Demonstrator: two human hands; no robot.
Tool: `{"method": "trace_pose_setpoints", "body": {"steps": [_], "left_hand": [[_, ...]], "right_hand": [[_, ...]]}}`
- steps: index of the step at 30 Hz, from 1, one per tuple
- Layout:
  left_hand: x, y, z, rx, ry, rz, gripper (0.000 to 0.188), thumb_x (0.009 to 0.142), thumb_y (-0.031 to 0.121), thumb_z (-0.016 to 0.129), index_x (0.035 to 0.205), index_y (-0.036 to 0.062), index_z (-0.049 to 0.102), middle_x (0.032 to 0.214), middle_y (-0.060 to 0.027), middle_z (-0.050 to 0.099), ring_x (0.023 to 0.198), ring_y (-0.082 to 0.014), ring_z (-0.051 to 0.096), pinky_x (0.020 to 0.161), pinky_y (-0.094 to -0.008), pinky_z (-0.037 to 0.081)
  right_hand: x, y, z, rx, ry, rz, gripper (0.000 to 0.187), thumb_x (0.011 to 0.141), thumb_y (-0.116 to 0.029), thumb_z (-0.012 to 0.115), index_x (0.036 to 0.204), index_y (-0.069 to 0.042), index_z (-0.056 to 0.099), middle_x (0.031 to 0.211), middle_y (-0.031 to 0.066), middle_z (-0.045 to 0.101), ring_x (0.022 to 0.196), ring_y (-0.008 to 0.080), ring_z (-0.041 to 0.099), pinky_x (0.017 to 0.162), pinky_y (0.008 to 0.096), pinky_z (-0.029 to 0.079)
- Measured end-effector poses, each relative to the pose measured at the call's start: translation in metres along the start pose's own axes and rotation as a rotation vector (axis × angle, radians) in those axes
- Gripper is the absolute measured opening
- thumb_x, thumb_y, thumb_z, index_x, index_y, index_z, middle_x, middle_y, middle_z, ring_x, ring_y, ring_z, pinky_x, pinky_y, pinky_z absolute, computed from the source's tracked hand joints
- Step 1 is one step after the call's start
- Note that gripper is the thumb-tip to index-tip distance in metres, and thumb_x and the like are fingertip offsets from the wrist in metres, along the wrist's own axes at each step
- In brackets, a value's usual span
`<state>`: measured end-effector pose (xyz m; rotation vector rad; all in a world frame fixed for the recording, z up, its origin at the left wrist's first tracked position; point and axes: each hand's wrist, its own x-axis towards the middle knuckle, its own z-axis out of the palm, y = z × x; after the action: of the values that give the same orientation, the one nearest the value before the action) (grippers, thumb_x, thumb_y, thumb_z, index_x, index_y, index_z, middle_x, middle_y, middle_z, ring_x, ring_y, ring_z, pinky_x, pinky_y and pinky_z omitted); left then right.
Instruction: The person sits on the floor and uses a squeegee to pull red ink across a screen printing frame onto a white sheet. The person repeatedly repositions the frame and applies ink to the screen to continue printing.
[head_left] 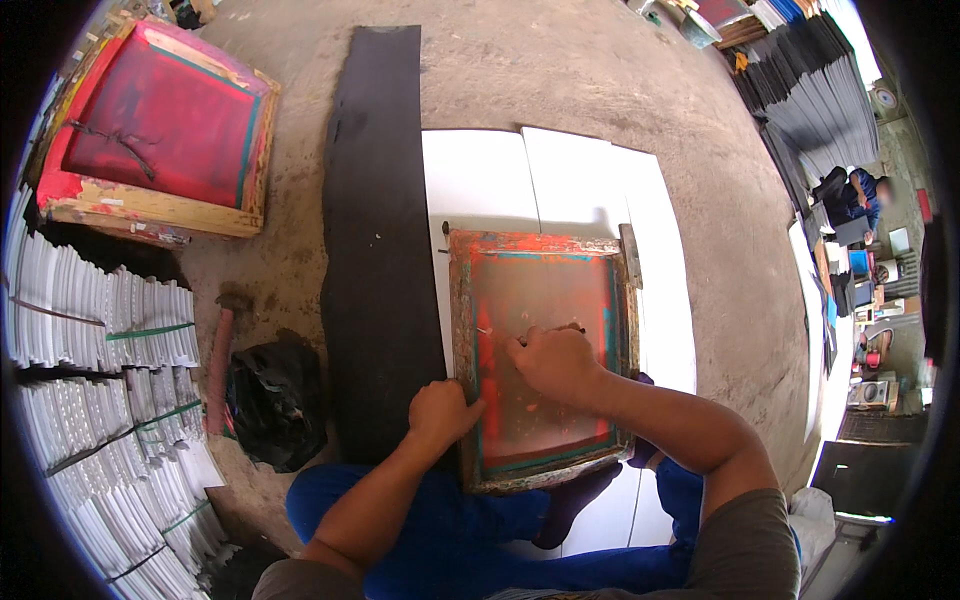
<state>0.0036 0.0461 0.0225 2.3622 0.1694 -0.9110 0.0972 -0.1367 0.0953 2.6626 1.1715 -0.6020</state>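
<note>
A wooden screen-printing frame with worn, orange-stained rails lies in front of my legs, on large white sheets. Its mesh is hazy grey-brown, with red-orange bands near the sides and teal tape along the inner edges. My left hand is closed at the frame's left rail, thumb toward the mesh. Over the middle of the mesh, my right hand is closed, knuckles up. Something small and dark shows at its fingers, mostly hidden by the hand.
A long black sheet lies left of the white ones. Beyond it are a black plastic bag, a hammer, bundled white stacks and a larger red screen frame. Far right, another person sits near dark stacked sheets.
</note>
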Motion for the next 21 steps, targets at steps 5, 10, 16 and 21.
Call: {"method": "trace_pose_setpoints", "body": {"steps": [5, 10, 16, 21], "left_hand": [[0.002, 0.0, 0.001, 0.002, -0.014, -0.013, 0.052, 0.081, 0.048, 0.071, 0.087, -0.0037, 0.073, 0.085, -0.0242, 0.072, 0.082, -0.0404, 0.072, 0.076, -0.0487, 0.058], [0.001, -0.002, 0.004, -0.005, 0.021, -0.008, 0.053, 0.08, 0.05, 0.072, 0.087, -0.003, 0.073, 0.084, -0.0246, 0.072, 0.082, -0.0402, 0.072, 0.074, -0.0489, 0.059], [0.003, -0.005, 0.005, 0.023, -0.018, -0.006, 0.062, 0.083, 0.058, 0.071, 0.088, -0.0035, 0.074, 0.083, -0.0241, 0.072, 0.08, -0.0391, 0.073, 0.073, -0.0492, 0.059], [0.003, -0.008, 0.014, 0.022, 0.048, 0.004, 0.062, 0.081, 0.057, 0.073, 0.087, -0.0044, 0.073, 0.08, -0.0246, 0.071, 0.075, -0.0402, 0.073, 0.07, -0.049, 0.059]], "right_hand": [[0.004, 0.002, -0.001, 0.048, -0.122, 0.004, 0.055, 0.09, -0.02, 0.063, 0.143, -0.012, 0.05, 0.082, 0.0172, 0.067, 0.07, 0.0344, 0.071, 0.051, 0.0465, 0.056], [0.005, 0.0, -0.012, 0.068, -0.067, 0.011, 0.062, 0.087, -0.02, 0.068, 0.145, -0.013, 0.047, 0.089, 0.0187, 0.067, 0.07, 0.0347, 0.071, 0.048, 0.0451, 0.055], [0.004, 0.001, -0.021, 0.165, -0.143, -0.009, 0.059, 0.09, -0.014, 0.064, 0.145, -0.004, 0.046, 0.081, 0.0218, 0.066, 0.073, 0.0368, 0.072, 0.055, 0.0468, 0.058], [0.008, -0.003, -0.014, 0.098, -0.111, -0.073, 0.07, 0.085, -0.019, 0.071, 0.147, -0.002, 0.044, 0.082, 0.0244, 0.065, 0.071, 0.0361, 0.072, 0.048, 0.0428, 0.056]]}}
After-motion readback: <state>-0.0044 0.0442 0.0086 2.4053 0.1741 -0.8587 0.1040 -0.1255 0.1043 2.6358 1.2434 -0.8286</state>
